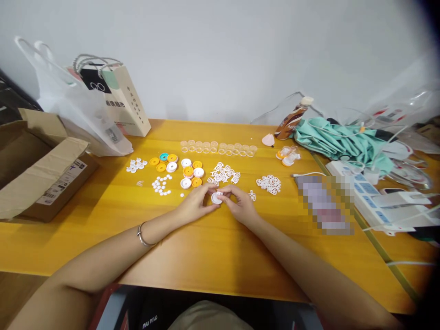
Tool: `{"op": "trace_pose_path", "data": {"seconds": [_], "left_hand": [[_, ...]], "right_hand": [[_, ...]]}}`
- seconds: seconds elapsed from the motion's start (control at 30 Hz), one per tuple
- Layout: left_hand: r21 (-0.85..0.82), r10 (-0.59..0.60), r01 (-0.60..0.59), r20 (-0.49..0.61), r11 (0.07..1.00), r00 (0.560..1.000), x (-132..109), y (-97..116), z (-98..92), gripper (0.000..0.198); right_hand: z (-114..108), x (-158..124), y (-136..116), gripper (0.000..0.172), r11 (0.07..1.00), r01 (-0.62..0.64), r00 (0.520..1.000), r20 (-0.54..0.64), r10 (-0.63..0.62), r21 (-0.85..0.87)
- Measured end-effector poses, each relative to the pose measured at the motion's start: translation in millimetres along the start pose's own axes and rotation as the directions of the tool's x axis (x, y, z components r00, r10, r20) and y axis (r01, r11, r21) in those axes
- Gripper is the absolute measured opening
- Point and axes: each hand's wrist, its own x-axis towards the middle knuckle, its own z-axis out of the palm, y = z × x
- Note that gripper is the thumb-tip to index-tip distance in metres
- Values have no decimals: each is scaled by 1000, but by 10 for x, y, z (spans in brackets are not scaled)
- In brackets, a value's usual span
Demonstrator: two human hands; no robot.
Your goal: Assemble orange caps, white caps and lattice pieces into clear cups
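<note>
Between my two hands, just above the table, is a small round white disc-shaped piece. My left hand grips its left side with thumb and fingers. From the other side my right hand pinches at its upper right edge; what its fingertips cover is hidden. Beyond the hands lie white openwork plastic pieces. Orange, white and teal round caps sit to the left of these. One flat white cut-out piece rests close to my right hand.
Small white buttons and white knob pieces lie left. Clear cups form a row at the back. More openwork pieces lie right. A cardboard box, bottle, blurred phone-like object and power strip flank the area.
</note>
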Motion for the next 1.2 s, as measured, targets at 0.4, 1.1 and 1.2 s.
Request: {"op": "trace_pose_path", "data": {"seconds": [0.4,1.1,1.2], "left_hand": [[-45,12,-12,15,999,1000,-6,12,-14,44],[-46,-8,10,53,999,999,0,94,-59,35],[-24,-2,3,44,1000,999,-14,77,-52,37]], "right_hand": [[-27,9,-82,8,990,128,987,100,-122,-57],[-17,-25,-136,7,992,93,986,145,-80,-87],[-62,-18,-203,29,982,156,987,45,-152,-104]]}}
